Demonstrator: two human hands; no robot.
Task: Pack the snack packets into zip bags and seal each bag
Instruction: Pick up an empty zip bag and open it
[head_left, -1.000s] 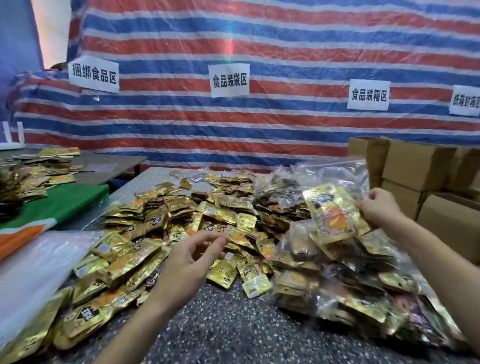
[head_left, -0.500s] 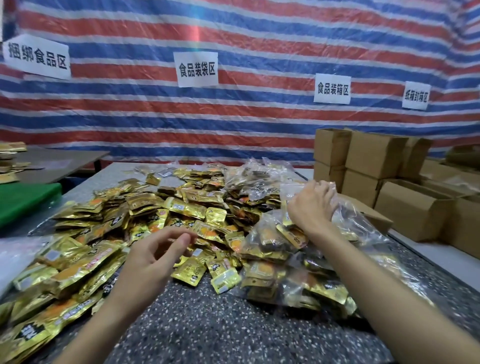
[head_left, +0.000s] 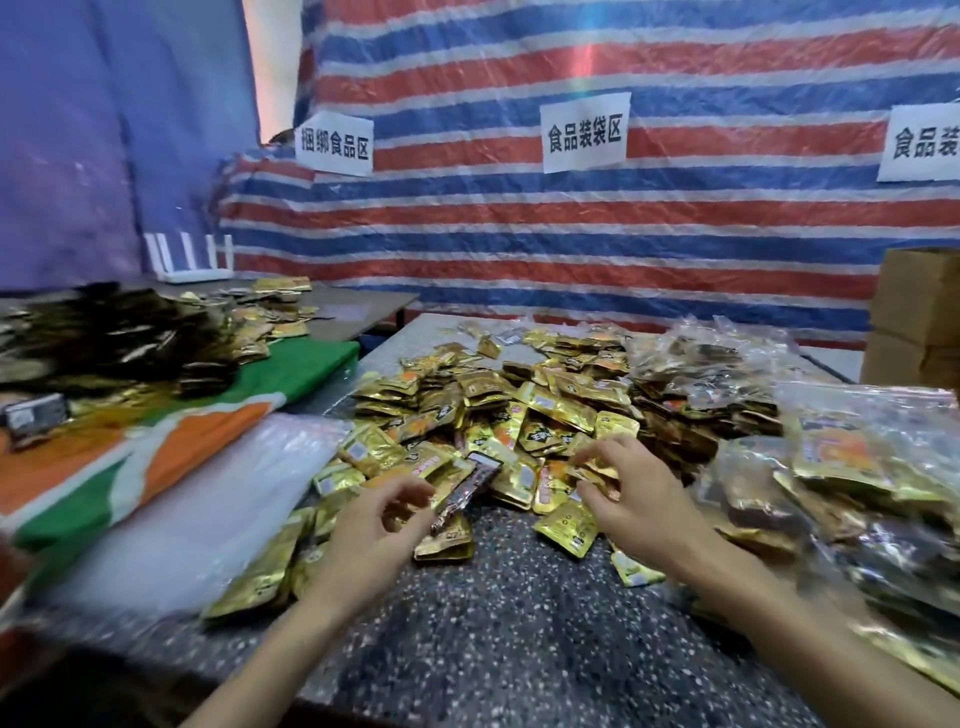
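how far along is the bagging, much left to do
Done: a heap of filled zip bags lies on the right; whether they are sealed cannot be told. In hand: the left hand pinches a dark packet, the right hand reaches into the loose gold packets; neither holds a bag. Left: that large loose pile, plus the empty zip bags stacked on the left.
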